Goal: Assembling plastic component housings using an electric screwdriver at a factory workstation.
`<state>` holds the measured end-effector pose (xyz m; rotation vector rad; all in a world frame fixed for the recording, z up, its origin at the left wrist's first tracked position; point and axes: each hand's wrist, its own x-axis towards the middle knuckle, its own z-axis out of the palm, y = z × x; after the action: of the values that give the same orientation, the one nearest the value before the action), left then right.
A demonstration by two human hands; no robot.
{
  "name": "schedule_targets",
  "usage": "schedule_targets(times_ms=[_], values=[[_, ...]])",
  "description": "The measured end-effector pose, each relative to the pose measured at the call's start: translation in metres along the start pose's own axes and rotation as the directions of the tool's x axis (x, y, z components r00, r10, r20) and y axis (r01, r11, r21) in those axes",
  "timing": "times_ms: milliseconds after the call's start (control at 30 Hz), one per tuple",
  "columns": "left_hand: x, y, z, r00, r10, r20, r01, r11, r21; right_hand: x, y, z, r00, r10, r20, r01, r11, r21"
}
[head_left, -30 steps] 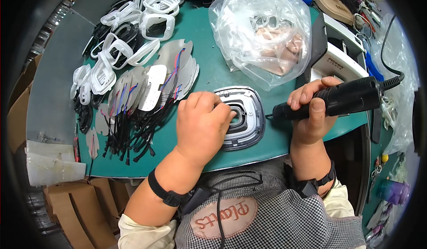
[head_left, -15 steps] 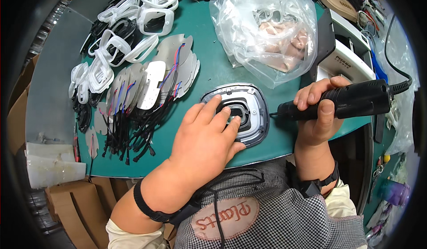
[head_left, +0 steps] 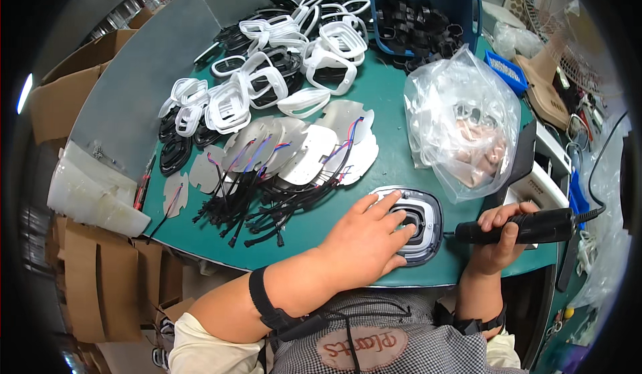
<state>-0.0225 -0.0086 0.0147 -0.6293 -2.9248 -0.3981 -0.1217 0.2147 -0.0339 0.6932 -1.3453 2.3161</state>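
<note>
My left hand (head_left: 364, 239) lies over a rounded-square housing (head_left: 432, 215) with a dark rim and pale stepped rings inside. Its fingers are stretched and spread across the left part of the piece, covering that side. In my right hand (head_left: 493, 259) is a black corded electric screwdriver (head_left: 545, 227), held level with fingers above and thumb below. Its thin bit points left at the housing's right edge; whether the tip touches is too small to tell. The housing rests flat near the front edge of the green table.
Left of the housing lie grey plates (head_left: 361, 160) with black cables (head_left: 267, 210). Behind them are piled white frames (head_left: 332, 73). A blue bin (head_left: 476, 13) holds black parts at the back. A clear plastic bag (head_left: 428, 96) and a white-and-black device (head_left: 535, 185) stand rightward.
The view has shifted, so the table contents sit lower and farther right, and more of the blue bin shows. Both hands keep nearly the same pose around the housing and electric screwdriver.
</note>
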Motion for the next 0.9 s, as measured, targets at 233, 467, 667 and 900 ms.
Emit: schedule_targets(times_ms=[233, 467, 667, 900], values=[[0.004, -0.035, -0.053, 0.951, -0.054, -0.304, 0.064, 0.998, 0.022, 0.001, -0.001, -0.004, 1.0, -0.02, -0.009, 0.02, 0.999, -0.045], [0.034, -0.098, -0.088, 0.896, -0.152, -0.416, 0.16, 0.987, -0.017, -0.002, -0.001, -0.001, 0.998, 0.031, -0.062, -0.03, 0.999, 0.025], [0.118, -0.147, -0.07, 0.948, -0.209, -0.239, 0.234, 0.969, 0.079, 0.001, -0.008, 0.003, 0.992, 0.098, -0.082, -0.095, 0.995, 0.042], [0.248, -0.184, -0.052, 0.898, -0.439, -0.033, 0.44, 0.895, 0.074, 0.006, -0.021, 0.013, 0.983, 0.159, -0.091, -0.162, 0.987, -0.025]])
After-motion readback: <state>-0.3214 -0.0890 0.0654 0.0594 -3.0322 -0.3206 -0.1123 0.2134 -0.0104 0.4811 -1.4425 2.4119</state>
